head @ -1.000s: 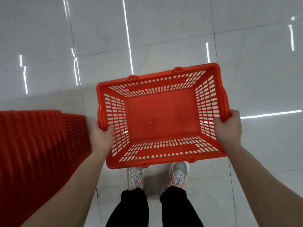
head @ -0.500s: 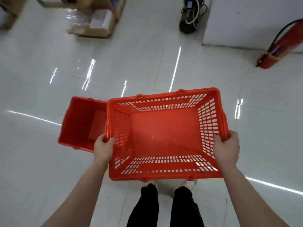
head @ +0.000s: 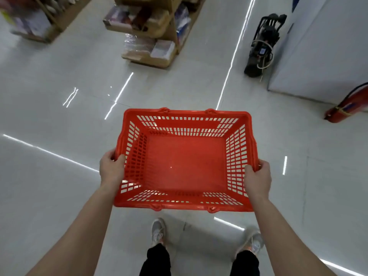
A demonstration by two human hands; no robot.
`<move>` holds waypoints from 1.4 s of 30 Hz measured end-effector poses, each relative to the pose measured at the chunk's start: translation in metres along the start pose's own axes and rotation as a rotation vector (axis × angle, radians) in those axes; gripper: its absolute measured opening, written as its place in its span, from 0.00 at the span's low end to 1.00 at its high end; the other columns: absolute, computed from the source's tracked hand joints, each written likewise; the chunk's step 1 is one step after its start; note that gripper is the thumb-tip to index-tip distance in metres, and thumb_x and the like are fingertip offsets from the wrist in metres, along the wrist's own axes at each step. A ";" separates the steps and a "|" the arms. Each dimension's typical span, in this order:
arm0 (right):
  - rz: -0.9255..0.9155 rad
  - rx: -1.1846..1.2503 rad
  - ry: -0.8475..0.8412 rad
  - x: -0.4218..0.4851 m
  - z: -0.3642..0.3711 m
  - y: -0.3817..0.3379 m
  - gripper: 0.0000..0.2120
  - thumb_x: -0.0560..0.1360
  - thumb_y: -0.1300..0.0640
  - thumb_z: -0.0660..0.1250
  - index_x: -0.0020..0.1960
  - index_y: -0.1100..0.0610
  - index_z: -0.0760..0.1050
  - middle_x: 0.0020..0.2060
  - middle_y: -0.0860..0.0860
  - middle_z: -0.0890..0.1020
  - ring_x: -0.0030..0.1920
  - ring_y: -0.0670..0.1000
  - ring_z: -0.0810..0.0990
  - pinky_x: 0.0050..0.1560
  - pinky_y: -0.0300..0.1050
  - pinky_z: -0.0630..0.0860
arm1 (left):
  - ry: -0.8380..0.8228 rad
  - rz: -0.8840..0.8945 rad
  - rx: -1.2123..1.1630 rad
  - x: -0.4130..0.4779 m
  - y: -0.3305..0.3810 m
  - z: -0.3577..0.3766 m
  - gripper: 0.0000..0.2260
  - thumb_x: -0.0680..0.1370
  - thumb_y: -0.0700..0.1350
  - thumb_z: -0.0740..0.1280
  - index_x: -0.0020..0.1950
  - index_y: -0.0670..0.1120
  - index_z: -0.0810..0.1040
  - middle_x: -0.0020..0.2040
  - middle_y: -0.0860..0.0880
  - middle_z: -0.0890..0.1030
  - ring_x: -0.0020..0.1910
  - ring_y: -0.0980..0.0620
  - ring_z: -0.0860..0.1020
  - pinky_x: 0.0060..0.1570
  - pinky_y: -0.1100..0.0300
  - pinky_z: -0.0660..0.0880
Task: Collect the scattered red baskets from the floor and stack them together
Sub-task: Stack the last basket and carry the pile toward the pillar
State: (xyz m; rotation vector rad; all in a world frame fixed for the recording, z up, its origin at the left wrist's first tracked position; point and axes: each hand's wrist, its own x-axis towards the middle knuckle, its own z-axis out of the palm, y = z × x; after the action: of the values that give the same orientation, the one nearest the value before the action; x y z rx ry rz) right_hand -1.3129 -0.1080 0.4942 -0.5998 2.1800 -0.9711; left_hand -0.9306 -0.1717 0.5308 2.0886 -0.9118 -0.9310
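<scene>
An empty red basket (head: 186,164) with slotted walls is held level in front of me, above the white tiled floor. My left hand (head: 111,169) grips its left rim, thumb over the edge. On the opposite side my right hand (head: 257,179) grips the right rim the same way. No other red basket shows in this view.
Wooden shelving with packaged goods (head: 151,30) stands ahead, more shelves at the far left (head: 33,20). A black machine (head: 262,42) leans by a white wall (head: 322,48) at the right. A red fire extinguisher (head: 346,106) lies near that wall. My feet (head: 159,232) are below the basket.
The view has lifted and turned away from the second red basket that was at my left; it is out of sight now. Both hands keep the same grip on the carried basket.
</scene>
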 end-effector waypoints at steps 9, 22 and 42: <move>0.127 0.020 0.021 -0.051 0.103 0.001 0.16 0.74 0.48 0.66 0.61 0.45 0.68 0.53 0.48 0.82 0.51 0.53 0.83 0.56 0.58 0.79 | -0.140 0.071 0.123 0.128 -0.023 -0.042 0.18 0.79 0.54 0.67 0.68 0.59 0.69 0.60 0.52 0.80 0.48 0.50 0.84 0.49 0.45 0.82; 0.137 0.001 -0.005 -0.028 0.168 0.075 0.20 0.77 0.56 0.67 0.68 0.48 0.69 0.52 0.46 0.81 0.49 0.50 0.82 0.48 0.45 0.77 | -0.356 0.050 0.141 0.203 -0.102 0.014 0.26 0.76 0.51 0.72 0.71 0.56 0.67 0.58 0.55 0.80 0.54 0.49 0.82 0.53 0.44 0.80; 0.250 -0.131 -0.084 -0.107 0.202 0.218 0.32 0.79 0.50 0.67 0.79 0.54 0.59 0.70 0.51 0.72 0.65 0.55 0.75 0.56 0.47 0.68 | -0.382 0.010 0.267 0.164 -0.279 -0.009 0.29 0.80 0.54 0.67 0.78 0.48 0.62 0.73 0.52 0.71 0.64 0.52 0.72 0.58 0.55 0.69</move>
State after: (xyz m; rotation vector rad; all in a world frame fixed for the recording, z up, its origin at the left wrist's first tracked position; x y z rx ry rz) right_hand -1.1236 -0.0004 0.2652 -0.4067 2.1921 -0.6642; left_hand -0.7515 -0.1512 0.2620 2.1589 -1.3006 -1.2910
